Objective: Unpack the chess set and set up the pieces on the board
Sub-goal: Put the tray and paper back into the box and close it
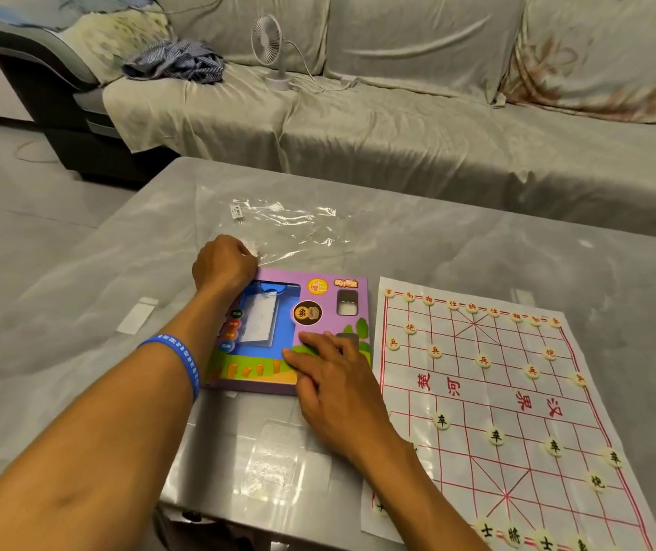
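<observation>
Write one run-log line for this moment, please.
left hand: grips box top edge | right hand: flat on box | board: pieces placed, right of box

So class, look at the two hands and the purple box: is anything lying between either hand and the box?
Nothing visible does. The right hand already rests with its fingers flat on the purple box, and the left hand is curled at its far edge, gripping the clear plastic wrap there.
</observation>
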`<state>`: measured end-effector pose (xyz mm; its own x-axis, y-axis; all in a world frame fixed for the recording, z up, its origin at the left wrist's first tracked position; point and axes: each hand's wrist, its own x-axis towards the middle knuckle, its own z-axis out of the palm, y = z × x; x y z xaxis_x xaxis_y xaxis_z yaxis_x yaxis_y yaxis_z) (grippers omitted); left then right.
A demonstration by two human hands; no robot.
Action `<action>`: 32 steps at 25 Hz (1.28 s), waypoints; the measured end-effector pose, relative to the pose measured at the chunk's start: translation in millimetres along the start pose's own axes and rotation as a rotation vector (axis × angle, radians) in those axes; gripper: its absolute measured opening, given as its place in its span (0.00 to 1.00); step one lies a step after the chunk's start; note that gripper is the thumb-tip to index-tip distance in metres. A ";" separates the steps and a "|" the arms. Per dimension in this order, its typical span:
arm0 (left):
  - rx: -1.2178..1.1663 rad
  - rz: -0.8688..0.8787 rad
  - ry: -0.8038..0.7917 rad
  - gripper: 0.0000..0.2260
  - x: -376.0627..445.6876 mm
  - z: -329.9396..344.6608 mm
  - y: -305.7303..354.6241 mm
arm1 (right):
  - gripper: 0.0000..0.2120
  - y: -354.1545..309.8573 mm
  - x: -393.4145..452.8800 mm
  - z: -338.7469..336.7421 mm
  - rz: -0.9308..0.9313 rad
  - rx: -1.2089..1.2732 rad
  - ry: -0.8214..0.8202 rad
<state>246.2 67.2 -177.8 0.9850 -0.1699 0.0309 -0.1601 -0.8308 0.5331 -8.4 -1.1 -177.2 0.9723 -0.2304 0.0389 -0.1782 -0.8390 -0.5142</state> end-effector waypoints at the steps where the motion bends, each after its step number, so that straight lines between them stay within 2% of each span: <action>1: 0.006 0.031 0.029 0.10 -2.3 2.0 -0.6 | 0.18 0.0 -0.5 0.6 0.005 0.003 -0.002; 6: 0.004 0.231 0.098 0.07 -5.2 5.9 -2.4 | 0.18 -1.7 -0.2 1.6 0.017 0.007 -0.011; 8: 0.059 0.331 0.019 0.09 -5.7 6.7 -2.0 | 0.19 -1.7 0.0 0.6 0.005 -0.001 0.008; 11: 0.242 0.418 -0.111 0.19 -7.4 7.7 -2.5 | 0.18 -1.4 -0.3 0.7 0.005 -0.003 0.012; 14: 0.322 0.411 -0.141 0.26 -7.3 4.9 0.1 | 0.18 -1.1 0.3 1.2 0.007 -0.006 0.016; 19: 0.427 0.409 -0.151 0.27 -5.6 8.6 -0.4 | 0.18 -1.3 0.4 2.0 0.009 -0.007 0.008; 23: 0.395 0.395 -0.117 0.31 -5.2 10.2 -0.7 | 0.18 -0.4 1.2 2.4 0.012 -0.006 0.013; 28: 0.336 0.409 -0.080 0.27 -7.3 11.0 -2.8 | 0.18 -1.3 1.0 2.5 0.011 -0.001 0.010; 32: 0.257 0.452 0.006 0.30 -10.5 12.3 -4.3 | 0.18 -0.2 0.6 3.3 0.005 0.006 0.024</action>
<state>235.8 66.0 -190.7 0.8137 -0.5398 0.2154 -0.5800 -0.7782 0.2407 -7.3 0.6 -179.9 0.9675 -0.2463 0.0566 -0.1821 -0.8347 -0.5197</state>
